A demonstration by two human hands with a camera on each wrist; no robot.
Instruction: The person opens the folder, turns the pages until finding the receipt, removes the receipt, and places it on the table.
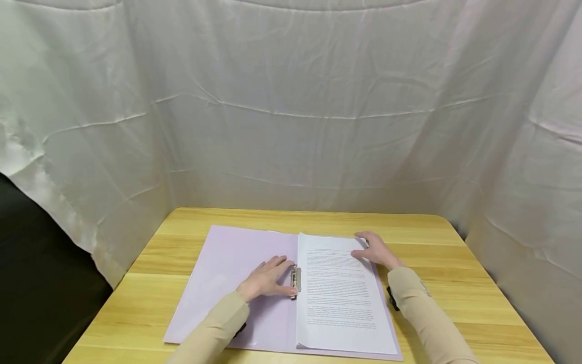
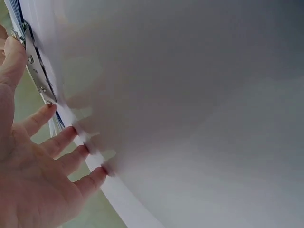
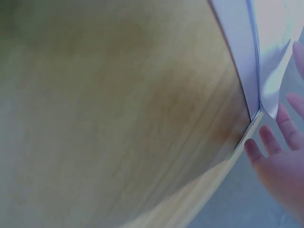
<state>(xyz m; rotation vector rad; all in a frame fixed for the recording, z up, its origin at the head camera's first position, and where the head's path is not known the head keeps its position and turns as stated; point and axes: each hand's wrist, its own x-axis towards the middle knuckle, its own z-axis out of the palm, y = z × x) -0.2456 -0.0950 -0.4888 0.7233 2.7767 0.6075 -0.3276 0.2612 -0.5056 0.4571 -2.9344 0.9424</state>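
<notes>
A light purple ring binder [image 1: 227,283] lies spread out on the table. Along its spine sits a metal ring clip [image 1: 296,279], also visible in the left wrist view as a metal strip [image 2: 38,71]. My left hand [image 1: 268,278] reaches over the spine, thumb and index finger at opposite ends of the clip, the other fingers spread. On the binder's right side lies a stack of printed paper [image 1: 338,298]. At the stack's upper right corner is my right hand [image 1: 377,251], its fingers loosely spread. The top sheet's corner [image 3: 271,95] curls up beside those fingers in the right wrist view.
The wooden table [image 1: 454,283] has rounded far corners. Pale curtains [image 1: 291,141] hang behind it and at both sides. Something black [image 1: 41,273] stands at the far left, beyond the table's edge.
</notes>
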